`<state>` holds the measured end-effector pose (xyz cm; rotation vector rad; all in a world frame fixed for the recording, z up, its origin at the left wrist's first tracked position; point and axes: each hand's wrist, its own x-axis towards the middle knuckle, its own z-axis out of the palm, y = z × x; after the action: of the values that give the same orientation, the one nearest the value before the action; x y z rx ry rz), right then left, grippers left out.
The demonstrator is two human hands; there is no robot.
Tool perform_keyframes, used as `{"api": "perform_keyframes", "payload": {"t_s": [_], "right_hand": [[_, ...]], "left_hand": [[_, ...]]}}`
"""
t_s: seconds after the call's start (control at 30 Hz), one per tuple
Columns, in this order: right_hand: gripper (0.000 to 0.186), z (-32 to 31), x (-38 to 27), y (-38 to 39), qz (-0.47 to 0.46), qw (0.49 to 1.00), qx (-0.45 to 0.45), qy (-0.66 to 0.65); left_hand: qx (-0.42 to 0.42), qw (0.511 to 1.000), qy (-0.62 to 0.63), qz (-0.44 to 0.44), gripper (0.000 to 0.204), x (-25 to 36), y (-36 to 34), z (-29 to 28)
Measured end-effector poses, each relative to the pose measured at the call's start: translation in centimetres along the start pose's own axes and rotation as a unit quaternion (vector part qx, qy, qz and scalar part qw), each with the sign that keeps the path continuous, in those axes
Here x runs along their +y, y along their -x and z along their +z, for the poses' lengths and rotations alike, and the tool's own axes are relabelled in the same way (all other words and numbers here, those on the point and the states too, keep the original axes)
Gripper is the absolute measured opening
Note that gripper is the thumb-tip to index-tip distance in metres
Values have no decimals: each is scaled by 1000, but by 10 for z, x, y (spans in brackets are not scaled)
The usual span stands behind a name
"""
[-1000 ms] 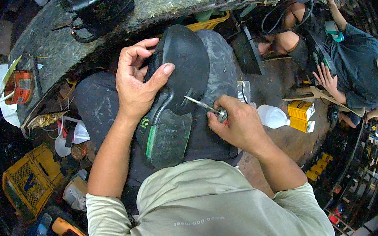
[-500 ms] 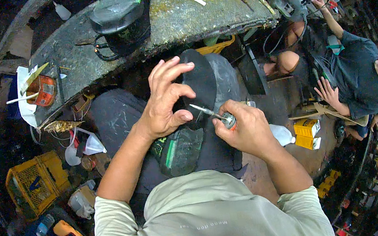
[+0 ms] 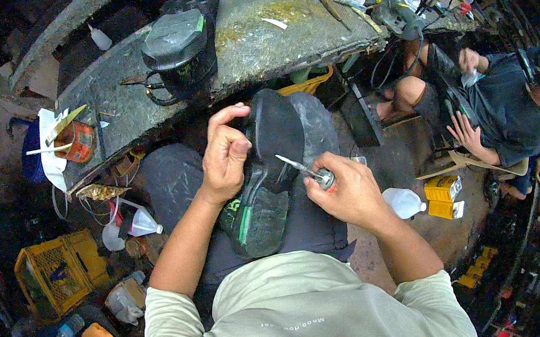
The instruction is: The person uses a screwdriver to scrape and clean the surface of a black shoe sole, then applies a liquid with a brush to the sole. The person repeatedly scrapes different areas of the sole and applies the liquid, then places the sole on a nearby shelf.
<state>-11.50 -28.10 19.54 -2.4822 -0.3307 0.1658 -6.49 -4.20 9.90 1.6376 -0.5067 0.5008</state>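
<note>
- The left hand (image 3: 225, 155) is curling round the side of a black rubber-soled shoe with green trim (image 3: 265, 182), which is lying sole-up across the person's lap.
- The right hand (image 3: 347, 194) is pinching a small metal tube with a thin pointed nozzle (image 3: 310, 172), tip touching the sole.
- A worn grey workbench (image 3: 269, 42) is sitting just beyond, with a black machine (image 3: 179, 45) on it.
- Another person (image 3: 503, 108) is sitting off to the right.

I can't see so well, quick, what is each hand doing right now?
Left hand: closed on the black shoe, holding it sole up.
Right hand: fingers closed on a small tube, its thin nozzle touching the sole.
</note>
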Motion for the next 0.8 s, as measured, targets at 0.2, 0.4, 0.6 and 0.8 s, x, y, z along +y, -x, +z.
{"api": "perform_keyframes", "payload": {"t_s": [0.2, 0.4, 0.6, 0.8], "right_hand": [[26, 0, 7, 18, 61, 998, 5, -7], [34, -4, 25, 31, 117, 993, -1, -28], [25, 14, 55, 41, 166, 979, 46, -104], [15, 43, 87, 38, 143, 957, 92, -236]], "left_hand": [[124, 978, 135, -102, 23, -25, 5, 11], [157, 940, 65, -296, 35, -15, 4, 2], [-158, 885, 64, -434, 94, 27, 17, -19], [-299, 833, 187, -427, 98, 25, 12, -47]]}}
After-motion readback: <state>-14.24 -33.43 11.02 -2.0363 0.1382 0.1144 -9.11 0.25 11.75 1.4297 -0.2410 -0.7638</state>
